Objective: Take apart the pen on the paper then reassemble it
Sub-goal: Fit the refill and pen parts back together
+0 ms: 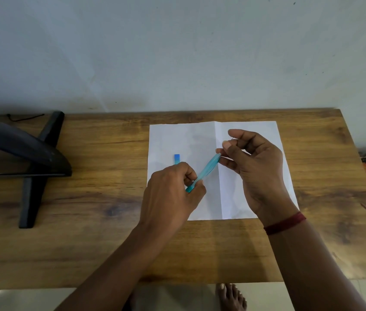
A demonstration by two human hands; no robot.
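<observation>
Holding the light blue pen barrel up over the white paper, the left hand had its grip shut tight on the low end, and the barrel looked blurry. The right hand pinched its fingers together at the barrel's top end. A small blue cap lay on the paper just behind the left hand, on the wooden surface

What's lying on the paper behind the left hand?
A blue pen piece, likely the cap, lies on the paper; only its far end shows. The left hand covers the rest, so its full length cannot be seen.
</observation>
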